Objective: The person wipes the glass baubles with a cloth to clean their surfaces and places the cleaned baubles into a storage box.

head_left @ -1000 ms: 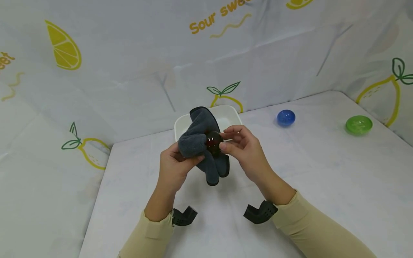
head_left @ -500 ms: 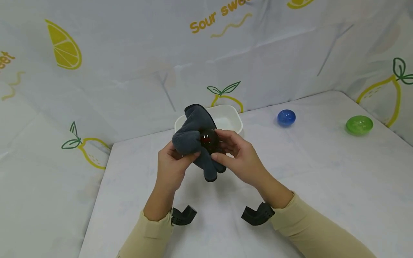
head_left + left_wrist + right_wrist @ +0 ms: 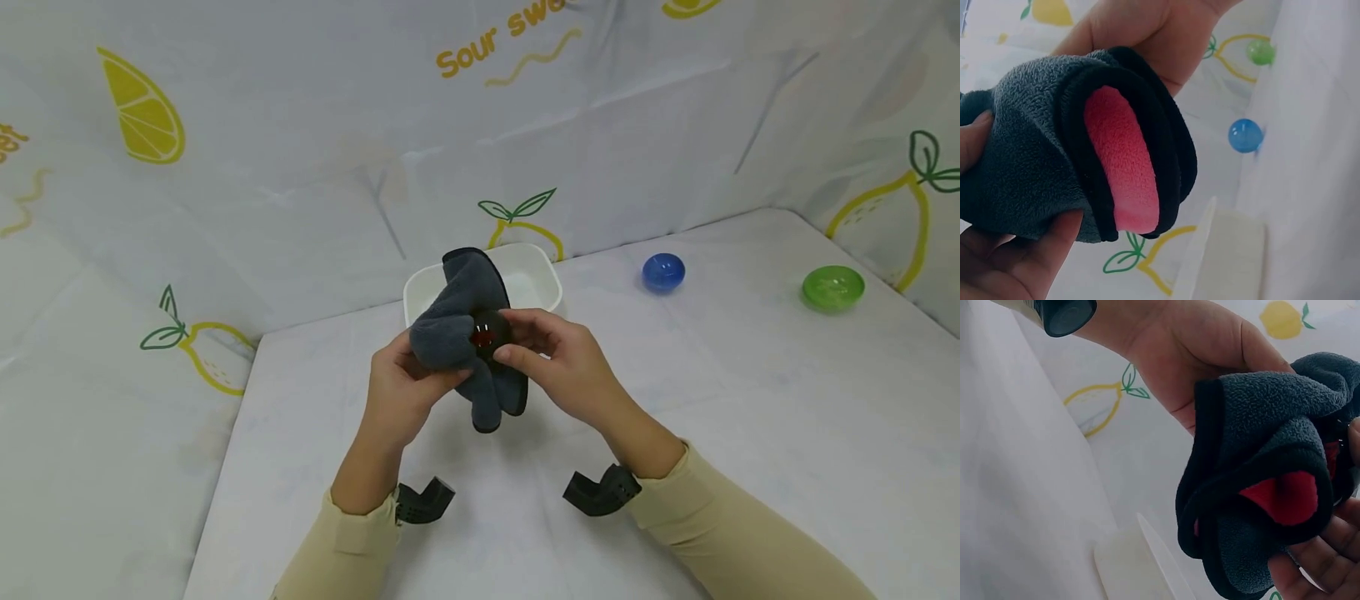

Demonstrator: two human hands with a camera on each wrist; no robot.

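Lemon-print tabletop [image 3: 750, 400] — left hand [image 3: 397, 396] grips grey cloth [image 3: 457, 325] around a red ball [image 3: 482, 337], right hand [image 3: 562, 367] pinches it; wiping looks midway — blue ball [image 3: 663, 272], green ball [image 3: 832, 288] untouched.

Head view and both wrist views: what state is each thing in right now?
Grey cloth: bunched, held above the table, red inner side showing.
Dark red ball: mostly wrapped in the cloth.
Left hand: grips the cloth.
Right hand: pinches the ball.
White tub: upright, on the table.
Blue ball: resting on the table.
Green ball: resting on the table.
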